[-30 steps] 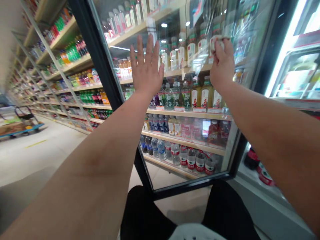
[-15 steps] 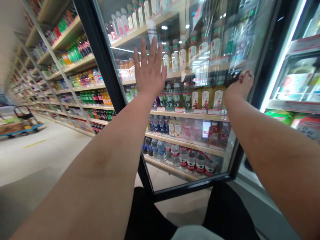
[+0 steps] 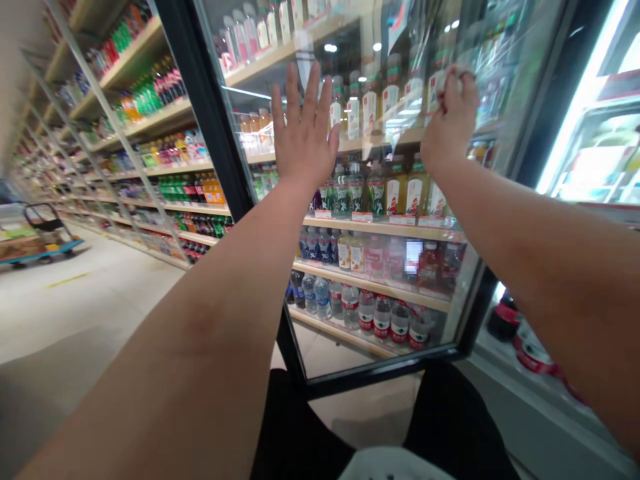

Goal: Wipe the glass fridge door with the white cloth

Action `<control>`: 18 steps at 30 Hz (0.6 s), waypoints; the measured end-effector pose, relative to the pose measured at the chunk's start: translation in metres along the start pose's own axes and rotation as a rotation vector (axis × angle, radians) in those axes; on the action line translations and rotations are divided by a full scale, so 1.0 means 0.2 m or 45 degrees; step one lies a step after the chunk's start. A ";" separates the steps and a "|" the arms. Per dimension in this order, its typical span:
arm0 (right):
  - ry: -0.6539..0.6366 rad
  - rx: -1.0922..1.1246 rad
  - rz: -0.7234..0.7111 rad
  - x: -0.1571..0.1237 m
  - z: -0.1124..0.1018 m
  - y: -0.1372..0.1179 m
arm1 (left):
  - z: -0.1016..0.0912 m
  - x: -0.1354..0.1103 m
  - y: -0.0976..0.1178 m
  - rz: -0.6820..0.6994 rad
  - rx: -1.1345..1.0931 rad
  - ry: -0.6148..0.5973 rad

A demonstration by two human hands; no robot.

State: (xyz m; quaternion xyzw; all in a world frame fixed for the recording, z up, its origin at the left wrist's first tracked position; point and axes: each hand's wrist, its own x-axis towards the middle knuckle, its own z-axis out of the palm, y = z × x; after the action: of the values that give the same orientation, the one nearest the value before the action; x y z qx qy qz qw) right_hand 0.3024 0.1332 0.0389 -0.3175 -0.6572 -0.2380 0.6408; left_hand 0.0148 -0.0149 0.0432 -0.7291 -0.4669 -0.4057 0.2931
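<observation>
A glass cooler door (image 3: 380,370) with a black frame stands swung open before me. My left hand (image 3: 306,143) lies flat on the glass, its fingers spread. Higher up and to the right, my right hand (image 3: 450,123) has its fingers curled around a small pale wad, seemingly a white cloth (image 3: 459,75), against the pane. Most of that wad is hidden by the fingers. Through the glass and in its reflections, rows of bottles show on wooden shelves.
Long drink shelves (image 3: 170,127) run back along the left. A blue flatbed trolley (image 3: 43,250) with goods stands on the pale floor (image 3: 100,300). To the right is the lit cooler interior (image 3: 595,167), with bottles (image 3: 533,347) low inside. My knees (image 3: 455,413) are beneath the door.
My right hand has moved up and left across the glass, away from the door's right-hand frame. My left hand stays flat in about the same place.
</observation>
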 end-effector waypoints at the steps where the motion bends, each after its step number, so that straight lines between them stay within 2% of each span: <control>1: 0.124 -0.011 0.144 -0.01 0.04 -0.04 | 0.00 0.00 0.00 0.001 -0.017 -0.001; 3: 0.149 -0.015 0.181 -0.04 0.10 -0.12 | 0.00 0.00 0.00 -0.002 -0.024 -0.002; 5: 0.116 -0.013 0.122 -0.08 0.12 -0.16 | 0.00 0.00 0.00 -0.007 -0.001 0.002; 10: 0.096 -0.036 -0.010 -0.21 0.07 -0.18 | -0.01 0.00 0.01 -0.020 -0.095 -0.042; 14: 0.063 -0.065 -0.065 -0.34 0.05 -0.21 | -0.01 0.00 0.01 -0.017 0.000 0.028; 18: 0.074 -0.043 -0.060 -0.36 0.08 -0.21 | 0.00 0.00 0.01 -0.004 0.014 0.041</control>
State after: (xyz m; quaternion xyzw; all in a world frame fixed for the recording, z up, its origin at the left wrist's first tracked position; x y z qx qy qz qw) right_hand 0.2598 0.1077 -0.0293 -0.3057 -0.6414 -0.2733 0.6485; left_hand 0.0159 -0.0158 0.0436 -0.7200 -0.4654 -0.4154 0.3039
